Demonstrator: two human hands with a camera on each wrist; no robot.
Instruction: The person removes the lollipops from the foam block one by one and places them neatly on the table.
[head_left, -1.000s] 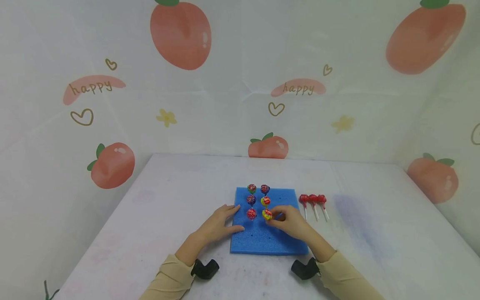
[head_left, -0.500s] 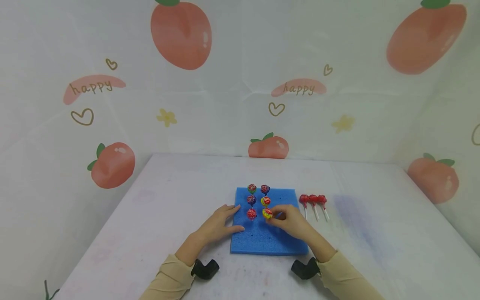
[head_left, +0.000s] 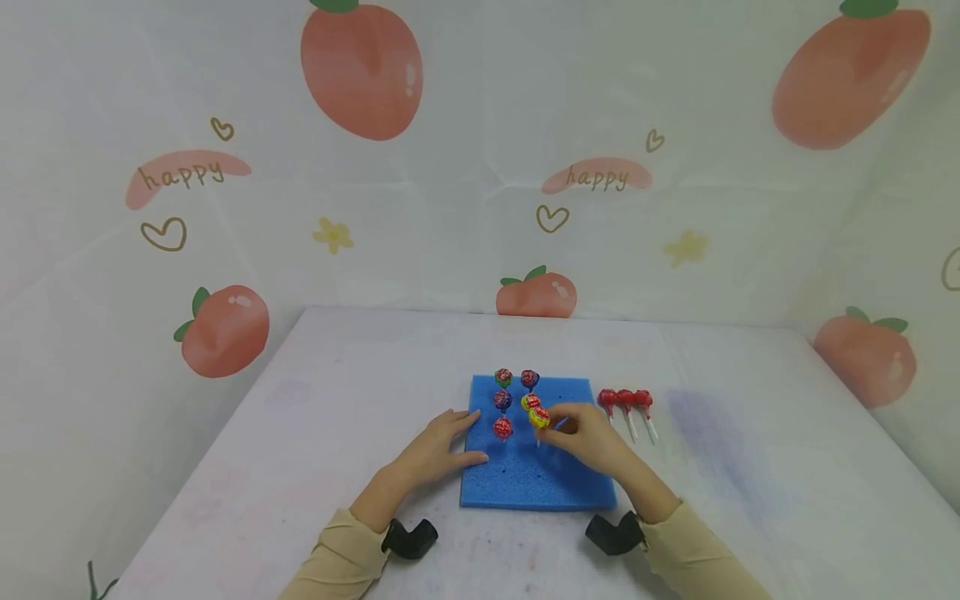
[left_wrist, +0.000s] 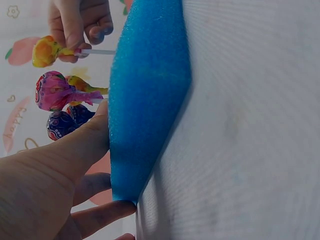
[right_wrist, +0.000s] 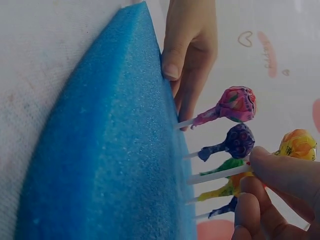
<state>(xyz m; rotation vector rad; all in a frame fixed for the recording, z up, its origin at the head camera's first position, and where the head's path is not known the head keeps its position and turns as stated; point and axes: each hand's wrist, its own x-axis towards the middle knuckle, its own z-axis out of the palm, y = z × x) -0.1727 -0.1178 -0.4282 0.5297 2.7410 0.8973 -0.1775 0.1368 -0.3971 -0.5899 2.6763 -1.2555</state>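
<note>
My right hand (head_left: 588, 440) pinches a yellow lollipop (head_left: 538, 417) just below its wrapped candy, between thumb and fingers. In the right wrist view its white stick (right_wrist: 220, 175) points at the blue foam board (right_wrist: 125, 115), the end right at the surface. My left hand (head_left: 435, 450) rests on the board's left edge, its thumb (left_wrist: 92, 132) on the upper face. Upright in the foam stand a pink lollipop (head_left: 502, 428), a purple one (head_left: 502, 400) and a green-red one (head_left: 503, 377) in the left column. Another yellow lollipop (head_left: 529, 402) and a dark one (head_left: 529, 379) form the right column.
Three red lollipops (head_left: 626, 398) lie side by side on the white table (head_left: 360, 358), right of the board. Black wrist devices (head_left: 411, 539) sit at both cuffs. A printed cloth (head_left: 450, 208) hangs behind the table.
My right hand has risen slightly and moved away from me with the yellow lollipop, whose white stick now shows below the fingers. The left hand and the board have stayed put.
</note>
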